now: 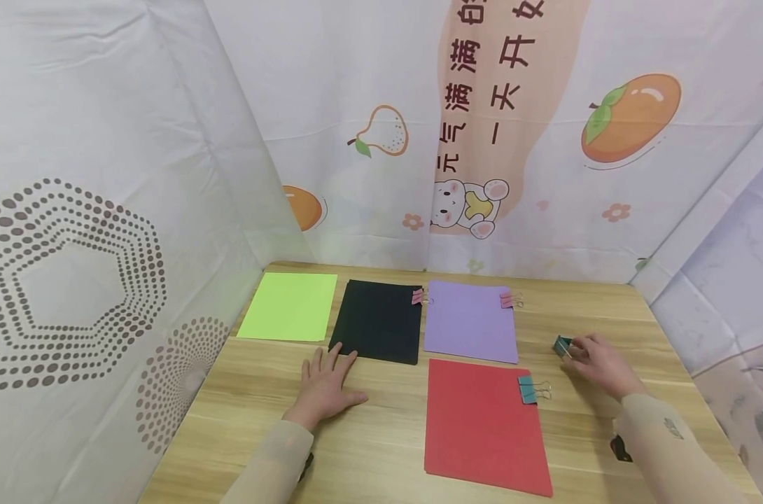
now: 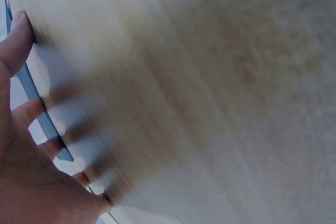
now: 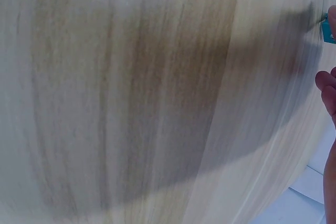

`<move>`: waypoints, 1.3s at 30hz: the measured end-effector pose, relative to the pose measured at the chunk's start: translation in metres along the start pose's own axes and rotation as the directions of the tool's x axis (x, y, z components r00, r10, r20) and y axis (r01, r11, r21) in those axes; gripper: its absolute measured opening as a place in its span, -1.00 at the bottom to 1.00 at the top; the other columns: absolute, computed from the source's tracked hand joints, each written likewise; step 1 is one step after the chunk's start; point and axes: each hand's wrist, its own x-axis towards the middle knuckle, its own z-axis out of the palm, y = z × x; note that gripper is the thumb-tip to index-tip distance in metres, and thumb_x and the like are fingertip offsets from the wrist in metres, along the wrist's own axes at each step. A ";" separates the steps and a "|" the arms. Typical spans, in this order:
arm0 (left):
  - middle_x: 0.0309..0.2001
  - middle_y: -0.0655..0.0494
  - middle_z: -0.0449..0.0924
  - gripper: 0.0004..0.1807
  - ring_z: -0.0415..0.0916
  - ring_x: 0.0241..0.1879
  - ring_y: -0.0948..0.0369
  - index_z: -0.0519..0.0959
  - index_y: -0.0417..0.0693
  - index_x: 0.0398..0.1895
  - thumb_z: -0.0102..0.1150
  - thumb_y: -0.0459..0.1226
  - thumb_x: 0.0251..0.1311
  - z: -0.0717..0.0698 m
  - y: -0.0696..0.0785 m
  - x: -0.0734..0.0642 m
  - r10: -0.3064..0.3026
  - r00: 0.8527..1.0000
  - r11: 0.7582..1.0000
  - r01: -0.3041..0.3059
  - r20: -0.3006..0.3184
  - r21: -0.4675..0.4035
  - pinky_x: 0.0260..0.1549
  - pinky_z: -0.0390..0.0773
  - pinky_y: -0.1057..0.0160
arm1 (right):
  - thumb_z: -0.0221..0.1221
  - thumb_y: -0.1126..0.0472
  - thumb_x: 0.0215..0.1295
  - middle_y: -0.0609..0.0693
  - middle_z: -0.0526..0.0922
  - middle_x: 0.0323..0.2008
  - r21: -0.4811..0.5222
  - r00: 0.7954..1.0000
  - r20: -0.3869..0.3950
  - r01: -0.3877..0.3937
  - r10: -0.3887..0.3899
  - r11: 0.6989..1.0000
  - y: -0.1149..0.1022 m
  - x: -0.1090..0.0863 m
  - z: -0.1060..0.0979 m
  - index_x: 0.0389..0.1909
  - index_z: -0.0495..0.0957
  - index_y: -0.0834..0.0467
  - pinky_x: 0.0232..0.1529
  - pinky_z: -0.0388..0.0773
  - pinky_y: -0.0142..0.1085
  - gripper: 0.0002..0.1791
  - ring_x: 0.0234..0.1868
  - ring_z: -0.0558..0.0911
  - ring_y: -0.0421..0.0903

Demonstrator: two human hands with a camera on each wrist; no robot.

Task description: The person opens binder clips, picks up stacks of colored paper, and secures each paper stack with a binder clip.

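My left hand (image 1: 323,386) rests with fingers spread on the table, its fingertips at the front edge of a stack of black paper (image 1: 378,322). A pink binder clip (image 1: 417,297) grips that stack's right edge. On the right, my right hand (image 1: 602,364) pinches a teal binder clip (image 1: 561,346) between thumb and fingers, low over the wood; the same clip (image 3: 329,32) shows at the edge of the right wrist view. Nearest to this hand are the purple paper (image 1: 471,322) with a pink clip (image 1: 507,300), and the red paper (image 1: 485,427) with a teal clip (image 1: 528,390).
Lime-green paper (image 1: 288,306) with no clip in sight lies at the back left of the wooden table (image 1: 230,434). A printed curtain (image 1: 331,63) hangs along the table's back edge, and more sheeting (image 1: 104,280) borders the left side.
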 end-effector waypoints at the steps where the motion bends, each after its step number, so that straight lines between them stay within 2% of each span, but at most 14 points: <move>1: 0.60 -0.15 0.02 0.00 -0.19 0.55 -0.38 0.29 0.13 0.55 0.39 0.27 0.07 0.000 0.000 0.000 0.000 1.000 1.000 0.000 0.000 -0.001 0.41 -0.18 -0.47 | 0.39 0.02 0.27 0.43 0.49 0.01 -0.001 1.000 -0.001 -0.003 0.003 1.000 0.000 0.000 0.000 0.15 0.45 0.55 -0.01 0.50 0.35 -0.28 0.00 0.56 0.47; 9: 0.60 -0.15 0.02 0.00 -0.19 0.55 -0.38 0.29 0.13 0.56 0.39 0.27 0.07 0.000 0.000 0.000 0.001 1.000 1.000 -0.001 0.003 0.000 0.41 -0.18 -0.48 | 0.43 0.01 0.23 0.39 0.60 -0.07 0.013 1.000 -0.006 -0.007 0.007 1.000 0.003 0.001 0.005 0.10 0.48 0.46 -0.07 0.56 0.28 -0.33 -0.08 0.62 0.34; 21: 0.61 -0.15 0.01 0.00 -0.19 0.55 -0.38 0.28 0.14 0.56 0.38 0.28 0.08 0.000 -0.001 0.000 0.005 1.000 1.000 -0.005 -0.002 0.008 0.41 -0.18 -0.48 | 0.36 -0.07 0.30 0.41 0.56 -0.04 0.010 1.000 -0.003 -0.012 0.013 1.000 -0.001 0.003 0.004 0.19 0.42 0.43 -0.07 0.55 0.30 -0.28 -0.03 0.60 0.41; 26: 0.61 -0.15 0.01 0.00 -0.20 0.56 -0.37 0.28 0.14 0.56 0.38 0.28 0.08 0.001 -0.002 -0.001 0.004 1.000 1.000 -0.004 0.000 0.002 0.41 -0.19 -0.47 | 0.35 -0.04 0.32 0.37 0.55 -0.05 0.010 1.000 -0.003 -0.014 0.014 1.000 -0.003 0.003 0.003 0.18 0.42 0.44 -0.08 0.57 0.28 -0.31 -0.04 0.61 0.38; 34: 0.61 -0.14 0.00 0.00 -0.21 0.56 -0.37 0.28 0.15 0.56 0.38 0.28 0.08 0.002 -0.003 0.000 0.003 1.000 1.000 -0.003 0.000 0.000 0.42 -0.20 -0.46 | 0.33 0.02 0.33 0.49 0.54 0.01 0.040 0.998 0.030 -0.048 0.046 0.998 -0.007 0.003 0.000 0.18 0.40 0.49 -0.06 0.57 0.29 -0.32 0.01 0.59 0.42; 39: 0.61 -0.13 0.00 0.01 -0.21 0.56 -0.37 0.28 0.16 0.57 0.38 0.28 0.08 0.003 -0.004 0.001 0.002 1.000 1.000 -0.002 0.001 0.007 0.42 -0.21 -0.46 | 0.33 0.06 0.33 0.38 0.59 -0.09 0.033 0.999 0.026 -0.044 0.043 0.998 -0.007 0.004 -0.002 0.14 0.43 0.45 -0.11 0.60 0.22 -0.40 -0.09 0.62 0.29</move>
